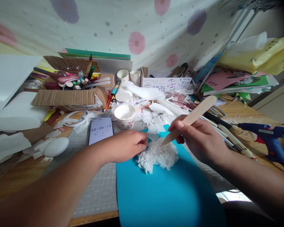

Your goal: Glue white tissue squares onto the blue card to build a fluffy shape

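Note:
A blue paper sheet [161, 192] lies on a grey cutting mat [99, 186]. On the sheet sits a clump of crumpled white tissue pieces [158, 156]. My left hand [127, 145] rests on the sheet's left edge, fingertips pressed against the clump. My right hand [196, 138] grips a long wooden stick [191, 118], held like a pen, with its lower tip pushed into the top of the tissue clump.
A phone [101, 130] showing a timer lies left of a paper cup [125, 116] of white glue. A cardboard box [68, 91] of pens stands behind. A blue glue gun [267, 137] lies at right. A white egg shape [56, 146] and paper scraps lie at left.

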